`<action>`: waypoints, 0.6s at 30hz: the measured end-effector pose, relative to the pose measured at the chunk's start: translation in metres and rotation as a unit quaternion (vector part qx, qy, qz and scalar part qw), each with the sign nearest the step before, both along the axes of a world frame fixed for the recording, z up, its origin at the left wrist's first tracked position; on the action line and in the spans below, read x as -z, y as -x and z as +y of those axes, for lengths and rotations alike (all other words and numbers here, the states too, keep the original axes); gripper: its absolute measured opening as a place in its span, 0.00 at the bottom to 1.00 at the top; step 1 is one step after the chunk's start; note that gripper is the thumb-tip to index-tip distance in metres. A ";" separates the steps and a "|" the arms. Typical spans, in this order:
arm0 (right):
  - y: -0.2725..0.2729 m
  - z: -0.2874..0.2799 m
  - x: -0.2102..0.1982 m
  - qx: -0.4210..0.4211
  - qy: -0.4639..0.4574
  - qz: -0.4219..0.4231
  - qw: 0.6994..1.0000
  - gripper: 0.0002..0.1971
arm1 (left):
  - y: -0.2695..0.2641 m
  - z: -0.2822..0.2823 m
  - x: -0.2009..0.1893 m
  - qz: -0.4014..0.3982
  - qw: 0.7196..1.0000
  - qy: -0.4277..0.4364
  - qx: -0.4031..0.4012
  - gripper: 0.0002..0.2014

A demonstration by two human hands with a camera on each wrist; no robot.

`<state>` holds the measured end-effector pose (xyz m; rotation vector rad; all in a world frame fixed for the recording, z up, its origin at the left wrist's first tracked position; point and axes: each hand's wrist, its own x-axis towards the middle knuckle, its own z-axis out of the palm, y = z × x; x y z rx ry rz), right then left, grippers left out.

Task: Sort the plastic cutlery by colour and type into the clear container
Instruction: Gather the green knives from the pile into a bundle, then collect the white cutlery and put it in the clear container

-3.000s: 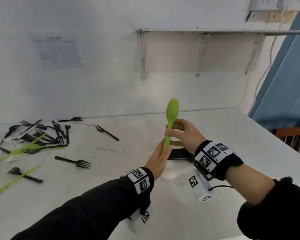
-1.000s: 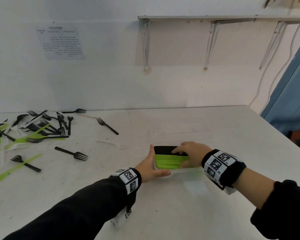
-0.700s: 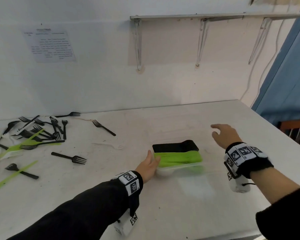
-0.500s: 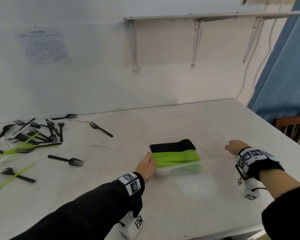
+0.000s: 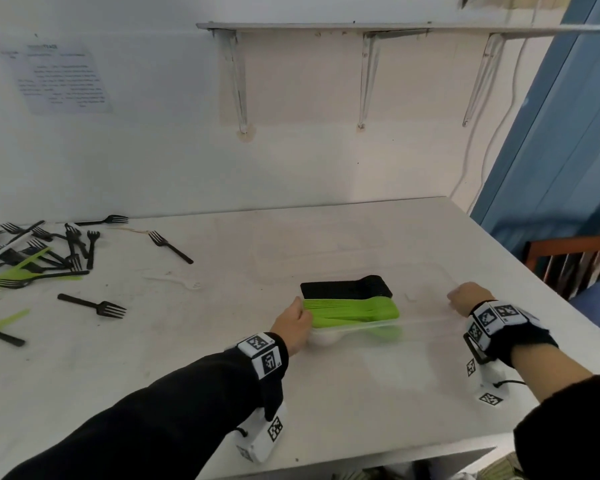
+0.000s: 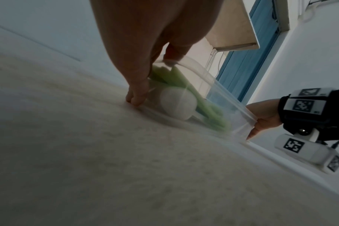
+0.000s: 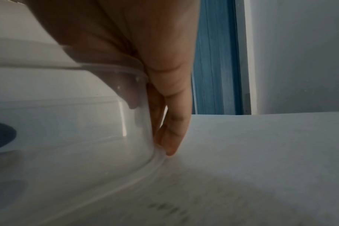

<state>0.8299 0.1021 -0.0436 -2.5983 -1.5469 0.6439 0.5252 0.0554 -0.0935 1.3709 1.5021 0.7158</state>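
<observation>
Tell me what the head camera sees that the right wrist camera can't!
Only the head view shows the loose black plastic forks on the white table, the stacked green cutlery and the left hand. Only the right wrist view shows fingers against the wall of the clear plastic container. Both show the right hand.

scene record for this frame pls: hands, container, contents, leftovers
left hand: grips the left end of the clear container
right hand: grips its right end, thumb over the rim
contents: green cutlery beside black cutlery, at the left end
leftovers: loose black forks and green pieces at the left of the table
</observation>
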 end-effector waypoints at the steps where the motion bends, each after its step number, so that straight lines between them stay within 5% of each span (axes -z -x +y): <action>1: -0.008 0.000 0.000 0.005 0.002 -0.002 1.000 0.18 | -0.009 0.000 -0.001 0.002 1.000 0.000 0.005 0.29; 11: -0.040 0.001 0.006 -0.031 -0.009 -0.035 0.999 0.17 | -0.042 0.003 0.003 0.000 1.000 0.010 0.004 0.38; 18: -0.022 -0.006 -0.033 0.030 -0.103 -0.022 0.994 0.23 | -0.030 0.001 -0.022 -0.001 0.999 0.035 0.002 0.29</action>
